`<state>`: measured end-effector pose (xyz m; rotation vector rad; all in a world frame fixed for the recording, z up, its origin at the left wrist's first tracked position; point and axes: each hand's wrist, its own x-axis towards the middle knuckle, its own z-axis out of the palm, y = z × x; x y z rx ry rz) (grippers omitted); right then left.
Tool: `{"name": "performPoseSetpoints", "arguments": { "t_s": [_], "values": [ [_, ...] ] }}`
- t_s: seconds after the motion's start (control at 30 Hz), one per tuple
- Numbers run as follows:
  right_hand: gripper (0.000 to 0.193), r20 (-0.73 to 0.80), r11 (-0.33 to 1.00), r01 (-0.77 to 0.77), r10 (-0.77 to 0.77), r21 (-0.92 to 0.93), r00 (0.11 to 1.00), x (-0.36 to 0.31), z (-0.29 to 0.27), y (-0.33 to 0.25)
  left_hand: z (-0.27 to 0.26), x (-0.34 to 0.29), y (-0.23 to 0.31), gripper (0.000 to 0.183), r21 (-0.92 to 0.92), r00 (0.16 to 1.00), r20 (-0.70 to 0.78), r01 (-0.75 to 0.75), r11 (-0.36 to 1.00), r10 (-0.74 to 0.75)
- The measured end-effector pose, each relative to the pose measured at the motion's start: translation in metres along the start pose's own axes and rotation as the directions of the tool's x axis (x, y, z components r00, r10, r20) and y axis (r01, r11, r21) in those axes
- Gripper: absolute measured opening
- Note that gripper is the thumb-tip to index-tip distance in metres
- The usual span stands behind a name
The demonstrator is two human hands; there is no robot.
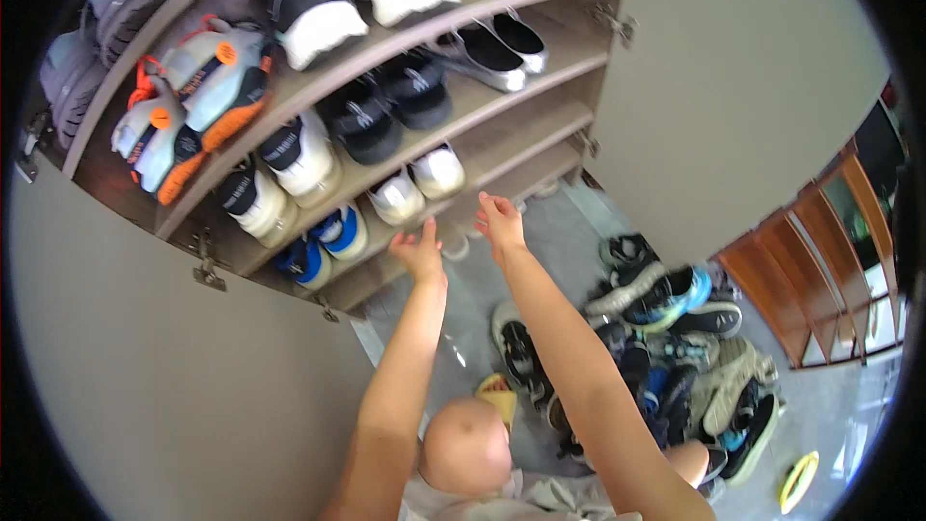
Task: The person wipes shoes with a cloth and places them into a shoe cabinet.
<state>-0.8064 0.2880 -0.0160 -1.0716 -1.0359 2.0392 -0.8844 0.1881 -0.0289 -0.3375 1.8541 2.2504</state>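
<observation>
Left hand: the left hand (420, 253) is raised at the front edge of a lower shelf of the shoe cabinet (540, 68), fingers spread and released, grasping nothing.
Right hand: the right hand (501, 222) is stretched out just beside the left one, fingers loose and released, nothing in its grasp.
Nearest footwear: a pair of silver-white sneakers (417, 185) stands on the shelf just above both hands, toes toward the front edge; neither hand touches it.
Neighbouring pair: blue-and-white sneakers (323, 246) sit on the shelf to the left of the left hand, near it but apart.
Upper shelves: black sneakers (386, 101), white-and-black sneakers (285, 169), grey-and-orange sneakers (193, 96) and silver flat shoes (492, 48) fill the rows above.
Cabinet doors: both doors stand open; the right door (733, 87) rises behind the right forearm.
Floor: a pile of mixed shoes (675, 347) lies on the grey floor to the right of the right arm, well apart from the hands.
Below the arms: a small child's head (466, 446) shows between the two forearms at the lower edge.
Far right: a wooden stair rail (820, 251) borders the floor.
</observation>
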Motion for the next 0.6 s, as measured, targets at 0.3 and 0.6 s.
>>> {"name": "performPoseSetpoints", "arguments": {
  "t_s": [0.3,0.6],
  "values": [
    [0.025,-0.298,0.994,-0.087,0.102,0.062,0.949,-0.224,-0.356,0.059,-0.025,-0.278,-0.088,0.05,0.627,0.485,0.756,-0.346,0.698,-0.44],
    [0.019,-0.369,0.874,0.09,-0.293,-0.478,0.882,-0.432,-0.57,0.141,-0.129,-0.502,-0.272,0.024,0.583,0.368,0.806,-0.631,0.512,-0.464]
  ]
}}
